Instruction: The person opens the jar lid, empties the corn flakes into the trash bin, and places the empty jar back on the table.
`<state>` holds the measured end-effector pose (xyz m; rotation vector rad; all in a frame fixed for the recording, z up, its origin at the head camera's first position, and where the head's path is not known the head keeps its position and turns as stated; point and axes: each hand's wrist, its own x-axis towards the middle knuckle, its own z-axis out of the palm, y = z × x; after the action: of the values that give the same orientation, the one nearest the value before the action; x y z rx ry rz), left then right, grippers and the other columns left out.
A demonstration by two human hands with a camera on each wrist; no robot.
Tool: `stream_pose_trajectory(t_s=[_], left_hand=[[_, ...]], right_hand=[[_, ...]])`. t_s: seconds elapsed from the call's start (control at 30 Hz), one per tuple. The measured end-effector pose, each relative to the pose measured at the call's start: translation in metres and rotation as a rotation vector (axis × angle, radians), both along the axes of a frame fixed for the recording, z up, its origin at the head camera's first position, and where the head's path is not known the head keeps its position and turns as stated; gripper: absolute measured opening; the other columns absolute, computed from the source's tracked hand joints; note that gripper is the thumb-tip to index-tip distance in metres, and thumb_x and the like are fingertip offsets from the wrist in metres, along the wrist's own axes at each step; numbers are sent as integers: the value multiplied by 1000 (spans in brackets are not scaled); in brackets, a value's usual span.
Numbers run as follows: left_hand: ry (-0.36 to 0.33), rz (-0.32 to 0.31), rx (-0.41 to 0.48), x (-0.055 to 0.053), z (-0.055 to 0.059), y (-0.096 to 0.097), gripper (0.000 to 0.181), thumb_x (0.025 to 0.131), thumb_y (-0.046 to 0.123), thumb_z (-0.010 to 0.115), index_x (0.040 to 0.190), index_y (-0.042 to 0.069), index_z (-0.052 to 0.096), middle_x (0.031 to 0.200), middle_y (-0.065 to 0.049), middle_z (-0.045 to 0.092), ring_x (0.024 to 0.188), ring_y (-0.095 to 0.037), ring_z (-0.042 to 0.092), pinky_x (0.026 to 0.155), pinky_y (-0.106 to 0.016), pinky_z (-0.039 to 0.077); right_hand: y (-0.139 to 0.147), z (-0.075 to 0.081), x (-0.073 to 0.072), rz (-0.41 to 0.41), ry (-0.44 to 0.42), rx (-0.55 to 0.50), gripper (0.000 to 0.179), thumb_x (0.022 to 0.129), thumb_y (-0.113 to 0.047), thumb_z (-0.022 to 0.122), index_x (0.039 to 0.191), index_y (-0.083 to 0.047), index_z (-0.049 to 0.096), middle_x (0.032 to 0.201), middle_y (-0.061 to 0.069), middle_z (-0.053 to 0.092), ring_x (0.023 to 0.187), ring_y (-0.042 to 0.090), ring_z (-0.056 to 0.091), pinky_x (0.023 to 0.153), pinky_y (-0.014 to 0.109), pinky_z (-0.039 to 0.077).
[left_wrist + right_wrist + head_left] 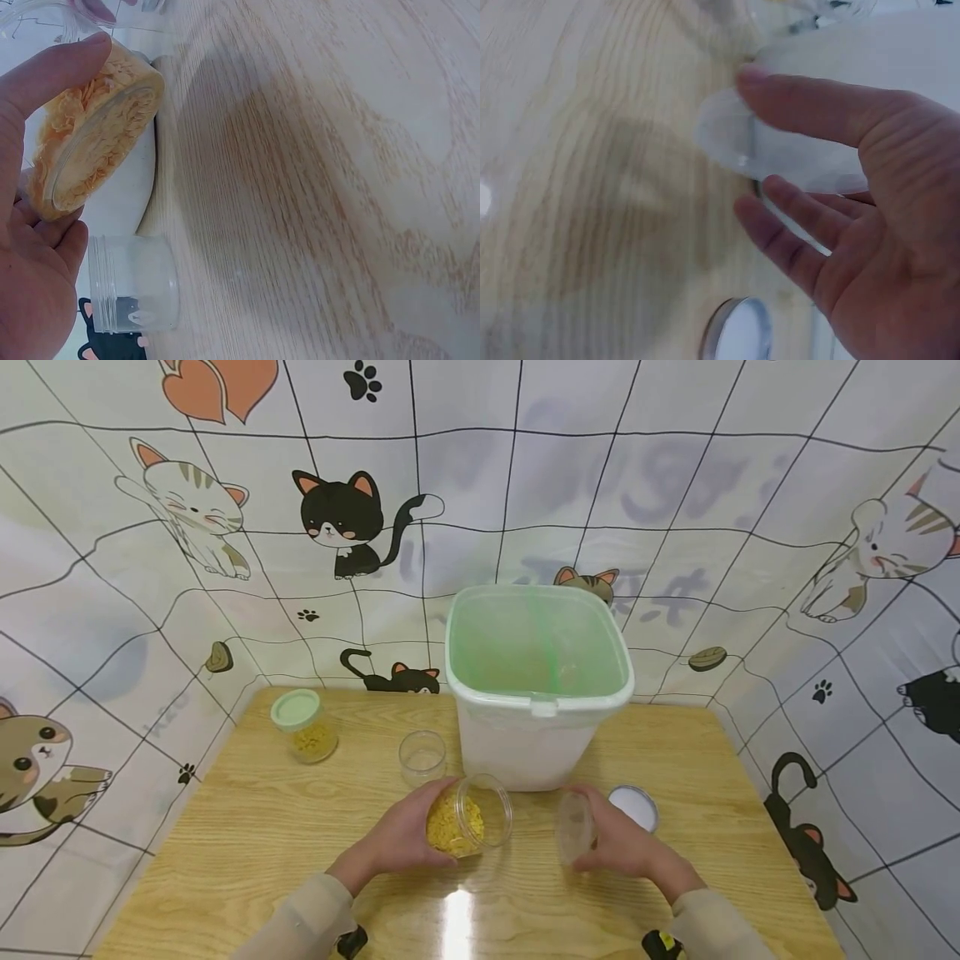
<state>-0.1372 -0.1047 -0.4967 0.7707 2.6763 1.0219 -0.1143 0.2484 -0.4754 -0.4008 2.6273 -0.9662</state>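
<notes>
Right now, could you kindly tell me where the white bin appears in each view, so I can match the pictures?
Head: white bin, just right of centre.
Left wrist: bin at left, partly behind the jar of yellow flakes.
Right wrist: bin at upper right, partly behind the right hand.
Shared landmark: the wooden table, in all three views.

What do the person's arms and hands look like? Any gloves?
No gloves: the left hand and right hand are bare. The left sleeve and right sleeve are beige and end near the wrists. A small black piece shows by the left one, a black-and-yellow piece by the right. I can't tell what they are.
</notes>
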Motion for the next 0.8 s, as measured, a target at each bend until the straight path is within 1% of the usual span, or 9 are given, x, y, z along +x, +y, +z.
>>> stream_pose_trajectory(t_s=[0.1, 0.2, 0.33, 0.5, 0.63, 0.73, 0.8], left_hand=[[6, -1, 1, 0, -1, 0, 114, 56, 36, 93, 151, 15, 32, 150, -1, 44, 136, -22, 44, 111, -46, 40], [9, 0, 2, 0, -2, -1, 114, 56, 36, 93, 151, 14, 32, 150, -2, 44, 136, -23, 45, 111, -47, 40], [-6, 3, 5, 0, -1, 0, 114, 56, 36, 92, 151, 14, 32, 150, -2, 44, 136, -23, 45, 111, -47, 40], [-20, 5, 15, 0, 1, 0, 115, 56, 35, 93, 151, 15, 31, 150, -1, 44, 136, -23, 45, 111, -48, 40], [-18, 1, 26, 1, 1, -1, 115, 56, 34, 93, 151, 14, 32, 150, -1, 44, 136, -23, 45, 111, -47, 40], [-13, 1, 29, 1, 0, -1, 115, 56, 33, 93, 151, 14, 32, 150, -1, 44, 136, -23, 44, 112, -47, 39], [-10, 0, 27, 1, -1, -1, 115, 56, 34, 93, 151, 13, 32, 150, -2, 44, 137, -24, 44, 112, -48, 39]], right_hand=[[4, -9, -2, -45, 9, 11, 111, 65, -36, 89, 148, 2, 26, 145, 21, 43, 129, 35, 47, 105, 53, 41], [4, -17, -3, -74, 20, 22, 110, 68, -40, 87, 148, 4, 25, 147, 23, 41, 134, 38, 43, 109, 55, 38], [3, -20, -3, -118, 18, 49, 110, 68, -37, 88, 148, 6, 25, 142, 25, 46, 130, 38, 47, 106, 55, 41], [2, -21, 2, -180, -26, 106, 113, 67, -37, 88, 148, 6, 23, 137, 25, 47, 124, 39, 53, 102, 54, 45], [2, -26, 7, -189, -24, 194, 115, 66, -45, 87, 145, 11, 25, 137, 31, 44, 119, 43, 55, 98, 56, 47], [1, -30, 10, -182, -8, 272, 115, 65, -50, 86, 142, 14, 28, 133, 34, 47, 110, 43, 59, 92, 55, 50], [1, -32, 11, -180, 1, 319, 115, 64, -53, 85, 140, 15, 31, 129, 33, 51, 104, 41, 62, 88, 53, 52]])
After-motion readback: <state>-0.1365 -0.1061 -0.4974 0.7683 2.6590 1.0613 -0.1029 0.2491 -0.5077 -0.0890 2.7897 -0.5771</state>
